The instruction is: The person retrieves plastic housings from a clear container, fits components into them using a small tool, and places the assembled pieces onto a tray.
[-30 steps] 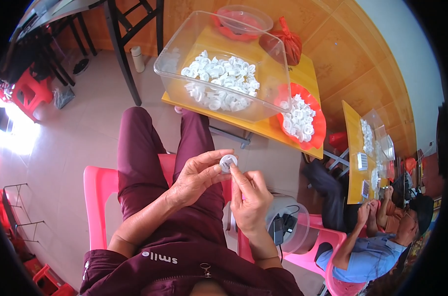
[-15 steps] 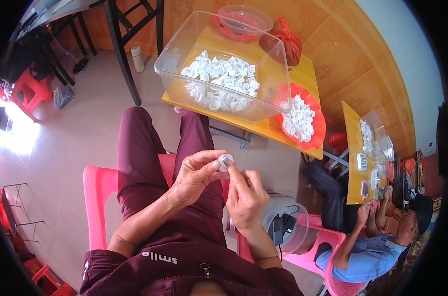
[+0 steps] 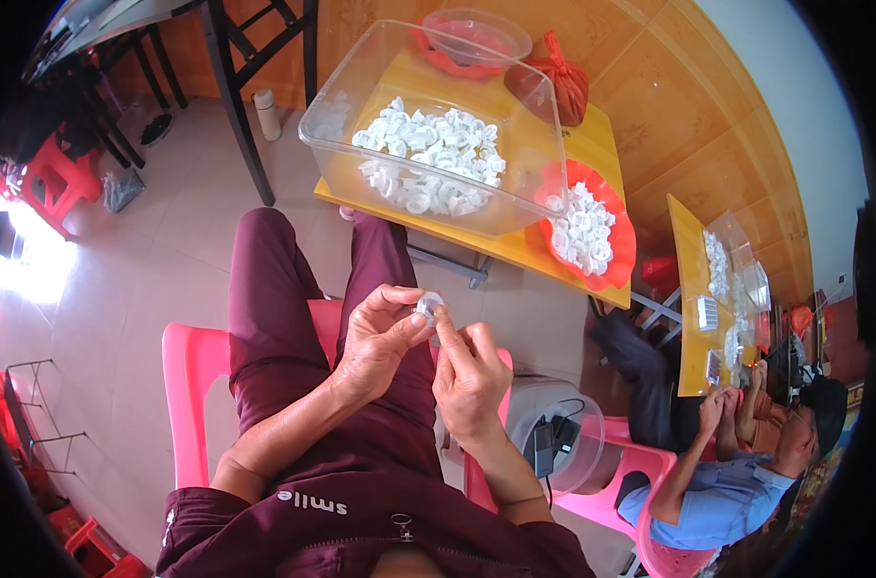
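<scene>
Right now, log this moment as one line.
left hand: pinches white cap | right hand: beside cap | bin: white caps | red tray: more caps

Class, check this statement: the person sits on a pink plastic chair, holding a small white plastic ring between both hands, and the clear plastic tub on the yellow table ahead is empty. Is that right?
Not quite. The head view shows the clear plastic tub on the yellow table holds a heap of small white plastic pieces, so it is not empty. The rest stands: the pink plastic chair, and the small white plastic ring between the left hand and right hand.

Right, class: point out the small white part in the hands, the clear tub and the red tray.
small white part (image 3: 429, 305), head view, its rounded top.
clear tub (image 3: 334, 144), head view, its near-left wall.
red tray (image 3: 619, 262), head view, its right rim.
</scene>
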Available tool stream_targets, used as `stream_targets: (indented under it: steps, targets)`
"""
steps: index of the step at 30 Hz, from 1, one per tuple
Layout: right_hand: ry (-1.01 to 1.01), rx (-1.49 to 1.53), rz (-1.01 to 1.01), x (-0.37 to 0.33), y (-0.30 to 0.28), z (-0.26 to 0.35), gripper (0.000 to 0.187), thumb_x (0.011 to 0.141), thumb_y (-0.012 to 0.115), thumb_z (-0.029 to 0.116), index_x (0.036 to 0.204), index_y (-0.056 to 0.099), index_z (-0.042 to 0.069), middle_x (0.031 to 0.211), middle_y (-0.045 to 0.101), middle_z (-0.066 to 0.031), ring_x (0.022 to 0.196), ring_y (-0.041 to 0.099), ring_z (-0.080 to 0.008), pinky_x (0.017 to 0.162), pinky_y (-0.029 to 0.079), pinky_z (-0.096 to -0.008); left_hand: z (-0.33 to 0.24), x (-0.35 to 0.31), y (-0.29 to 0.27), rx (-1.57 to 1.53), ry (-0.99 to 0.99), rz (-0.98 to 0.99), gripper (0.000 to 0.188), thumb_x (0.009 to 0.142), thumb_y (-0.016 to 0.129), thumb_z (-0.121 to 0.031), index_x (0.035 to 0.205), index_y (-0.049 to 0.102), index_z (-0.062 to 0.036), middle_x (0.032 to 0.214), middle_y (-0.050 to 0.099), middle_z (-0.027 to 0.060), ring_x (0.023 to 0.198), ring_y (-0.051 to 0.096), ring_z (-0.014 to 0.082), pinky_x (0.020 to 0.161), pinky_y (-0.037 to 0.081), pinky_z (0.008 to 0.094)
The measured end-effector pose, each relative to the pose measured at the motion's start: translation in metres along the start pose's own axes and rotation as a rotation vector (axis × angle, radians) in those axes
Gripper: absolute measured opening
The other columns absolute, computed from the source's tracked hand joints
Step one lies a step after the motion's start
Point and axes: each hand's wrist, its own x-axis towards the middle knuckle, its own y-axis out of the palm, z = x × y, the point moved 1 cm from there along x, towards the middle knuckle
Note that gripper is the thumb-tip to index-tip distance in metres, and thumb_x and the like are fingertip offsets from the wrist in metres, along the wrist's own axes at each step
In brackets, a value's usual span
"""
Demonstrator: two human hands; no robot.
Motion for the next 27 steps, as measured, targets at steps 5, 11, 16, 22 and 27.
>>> stream_targets:
  steps: [5,11,16,22,27]
  targets:
    - [-0.021,-0.006,-0.017,0.000,0.004,-0.010,0.047,0.070,0.065,-0.004,0.113,0.065,0.015,0.069,0.044,-0.0027,0.051,0.051,-0.0175,0.045,0.042,-0.0305,0.000,0.000,0.000,0.090,0.099,0.026,0.021,0.085,0.062,0.000,0.104,0.058,-0.0051,0.107,0.061,0.0095,0.099,0.060,0.0168,0.086,0.052,0.0320]
    - [0.011,0.086,-0.090,0.001,-0.008,-0.013,0.045,0.068,0.066,-0.006,0.108,0.068,0.014,0.068,0.046,-0.0019,0.050,0.051,-0.0151,0.045,0.041,-0.0291,-0.008,-0.001,0.006,0.049,-0.065,0.045,0.020,0.085,0.063,-0.006,0.104,0.058,-0.0064,0.113,0.059,0.0115,0.104,0.058,0.0202,0.089,0.050,0.0341]
    - [0.003,0.143,-0.054,0.003,-0.018,-0.002,0.039,0.069,0.069,-0.003,0.104,0.070,0.014,0.069,0.048,-0.0021,0.051,0.051,-0.0142,0.045,0.042,-0.0274,-0.010,-0.001,0.009,0.017,-0.024,0.082,0.023,0.086,0.061,-0.002,0.108,0.057,-0.0032,0.111,0.061,0.0106,0.102,0.059,0.0163,0.090,0.050,0.0327]
    - [-0.013,0.116,-0.049,0.001,-0.014,-0.004,0.039,0.069,0.069,-0.002,0.105,0.069,0.014,0.070,0.049,-0.0023,0.052,0.052,-0.0146,0.046,0.042,-0.0277,-0.013,-0.001,0.012,0.049,-0.025,0.101,0.023,0.085,0.061,-0.001,0.108,0.058,-0.0028,0.111,0.060,0.0107,0.102,0.059,0.0162,0.089,0.049,0.0321]
    - [-0.027,0.069,-0.054,0.001,-0.015,-0.002,0.040,0.068,0.069,-0.001,0.105,0.070,0.014,0.070,0.050,-0.0022,0.053,0.053,-0.0149,0.046,0.043,-0.0276,-0.014,-0.001,0.011,0.063,-0.005,0.098,0.024,0.084,0.062,0.000,0.107,0.059,-0.0024,0.112,0.059,0.0111,0.102,0.058,0.0166,0.090,0.049,0.0322]
